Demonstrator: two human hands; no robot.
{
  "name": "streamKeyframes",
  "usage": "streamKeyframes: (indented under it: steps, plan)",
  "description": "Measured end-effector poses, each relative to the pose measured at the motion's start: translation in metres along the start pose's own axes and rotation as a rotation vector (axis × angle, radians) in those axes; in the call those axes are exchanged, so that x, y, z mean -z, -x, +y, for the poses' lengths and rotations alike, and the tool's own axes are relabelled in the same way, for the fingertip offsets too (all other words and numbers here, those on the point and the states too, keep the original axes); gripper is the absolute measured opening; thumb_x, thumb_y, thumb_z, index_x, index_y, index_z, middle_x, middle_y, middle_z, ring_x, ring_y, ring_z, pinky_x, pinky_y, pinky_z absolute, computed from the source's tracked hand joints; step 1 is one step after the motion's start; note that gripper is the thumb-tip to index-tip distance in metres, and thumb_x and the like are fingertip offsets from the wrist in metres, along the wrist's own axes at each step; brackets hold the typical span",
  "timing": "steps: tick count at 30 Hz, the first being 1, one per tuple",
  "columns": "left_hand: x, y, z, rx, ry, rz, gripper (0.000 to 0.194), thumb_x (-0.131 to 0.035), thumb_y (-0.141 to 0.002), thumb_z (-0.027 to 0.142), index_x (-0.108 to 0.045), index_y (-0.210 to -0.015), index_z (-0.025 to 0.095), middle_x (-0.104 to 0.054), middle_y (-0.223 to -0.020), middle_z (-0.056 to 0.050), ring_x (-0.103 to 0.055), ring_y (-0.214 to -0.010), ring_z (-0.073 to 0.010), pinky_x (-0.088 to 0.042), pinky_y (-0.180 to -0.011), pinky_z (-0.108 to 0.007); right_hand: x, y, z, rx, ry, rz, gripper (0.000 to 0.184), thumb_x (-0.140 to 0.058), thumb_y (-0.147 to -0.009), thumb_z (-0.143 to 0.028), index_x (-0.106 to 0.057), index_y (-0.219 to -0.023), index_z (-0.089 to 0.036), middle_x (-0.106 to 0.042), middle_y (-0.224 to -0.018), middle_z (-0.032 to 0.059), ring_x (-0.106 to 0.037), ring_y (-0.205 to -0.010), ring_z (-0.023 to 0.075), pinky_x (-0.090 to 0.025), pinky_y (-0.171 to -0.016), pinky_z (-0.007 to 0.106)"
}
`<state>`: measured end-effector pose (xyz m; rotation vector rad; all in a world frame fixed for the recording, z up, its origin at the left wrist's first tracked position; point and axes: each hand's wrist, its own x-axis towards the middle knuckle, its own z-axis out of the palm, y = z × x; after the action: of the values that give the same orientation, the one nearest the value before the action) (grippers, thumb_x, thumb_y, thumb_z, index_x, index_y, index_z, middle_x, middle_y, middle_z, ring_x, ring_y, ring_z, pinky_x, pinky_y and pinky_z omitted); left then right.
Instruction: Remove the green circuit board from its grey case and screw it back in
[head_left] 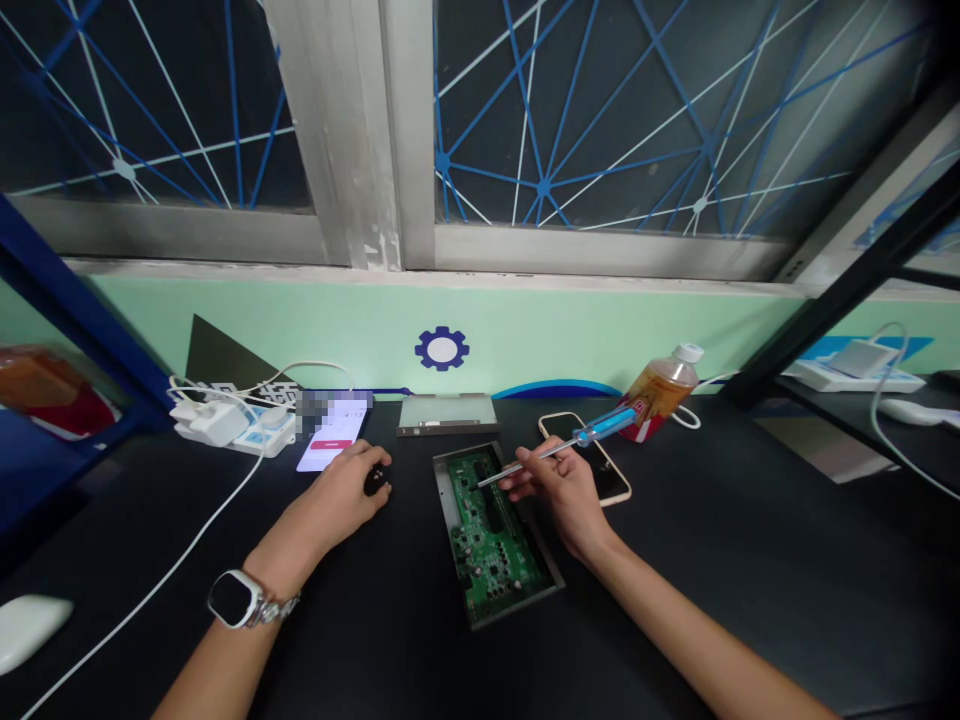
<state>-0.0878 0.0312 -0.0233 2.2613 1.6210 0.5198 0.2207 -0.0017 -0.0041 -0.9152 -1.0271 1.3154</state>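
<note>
An open metal case with a green circuit board (489, 535) lies on the dark table in front of me. My right hand (561, 490) is closed round a blue-handled screwdriver (577, 438), its tip resting on the board's far left part. My left hand (349, 492) lies to the left of the case with its fingers curled over a small dark object (377, 480) that I cannot make out. A watch (235, 599) sits on my left wrist.
The grey case lid (447, 413) lies behind the board. One phone with a lit screen (331, 430) is at the back left, another phone (600, 462) by my right hand. A drink bottle (664, 390), a power strip (234, 423) with white cables and a white mouse (30, 625) surround them.
</note>
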Motion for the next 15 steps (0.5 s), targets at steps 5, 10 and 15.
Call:
streamKeyframes:
  steps: [5,10,15]
  plan:
    - [-0.013,-0.001,-0.009,-0.045,-0.001,0.064,0.022,-0.059,-0.083,0.027,-0.067,-0.101,0.020,-0.061,-0.100,-0.008,-0.062,-0.086,-0.0229,-0.053,-0.076,-0.036,-0.001,0.001,-0.001,-0.016,0.005,0.004,0.037,-0.079,-0.077,-0.042,-0.049,-0.078,-0.021,-0.074,-0.068,0.0028,-0.075,-0.063,0.0224,-0.059,-0.052,0.029]
    - [-0.019,-0.002,-0.018,-0.127,0.036,0.145,0.017,-0.052,-0.085,0.017,-0.067,-0.091,0.020,-0.064,-0.090,-0.007,-0.063,-0.079,-0.0204,-0.051,-0.071,-0.034,-0.002,0.001,-0.003,-0.021,0.003,0.006,0.037,-0.081,-0.075,-0.042,-0.050,-0.078,-0.021,-0.074,-0.067,0.0024,-0.075,-0.063,0.0234,-0.059,-0.052,0.030]
    - [-0.016,-0.003,-0.017,-0.131,0.048,0.140,0.019,-0.052,-0.083,0.011,-0.068,-0.084,0.020,-0.066,-0.087,-0.006,-0.063,-0.077,-0.0201,-0.049,-0.070,-0.033,-0.002,0.001,-0.003,-0.025,0.003,0.001,0.038,-0.081,-0.074,-0.043,-0.050,-0.078,-0.021,-0.074,-0.068,0.0028,-0.075,-0.063,0.0240,-0.059,-0.052,0.030]
